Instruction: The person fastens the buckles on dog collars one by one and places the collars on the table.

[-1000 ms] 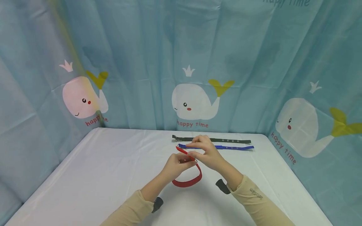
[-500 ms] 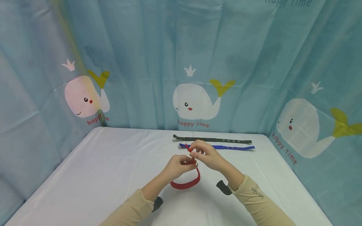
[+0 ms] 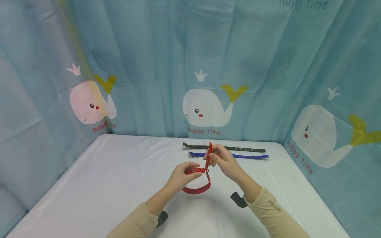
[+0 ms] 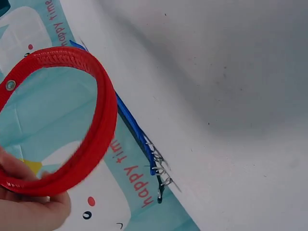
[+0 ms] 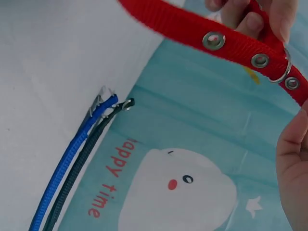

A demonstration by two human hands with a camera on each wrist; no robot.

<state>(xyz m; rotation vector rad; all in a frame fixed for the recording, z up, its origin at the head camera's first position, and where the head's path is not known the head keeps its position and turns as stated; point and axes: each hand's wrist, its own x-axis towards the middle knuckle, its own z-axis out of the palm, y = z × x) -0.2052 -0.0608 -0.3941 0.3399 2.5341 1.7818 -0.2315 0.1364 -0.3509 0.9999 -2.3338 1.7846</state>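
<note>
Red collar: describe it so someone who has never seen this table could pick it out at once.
On the white table in front of the whale-print curtain, look at the middle, where the left hand and right hand meet. The red collar is the strap bent into a loop between them, its free end pointing up. The blue collar and dark collar behind it lie flat and straight.

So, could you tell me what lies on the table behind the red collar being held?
Behind the red collar lie a blue collar and a dark collar, side by side. The right hand covers their middle parts.
</note>
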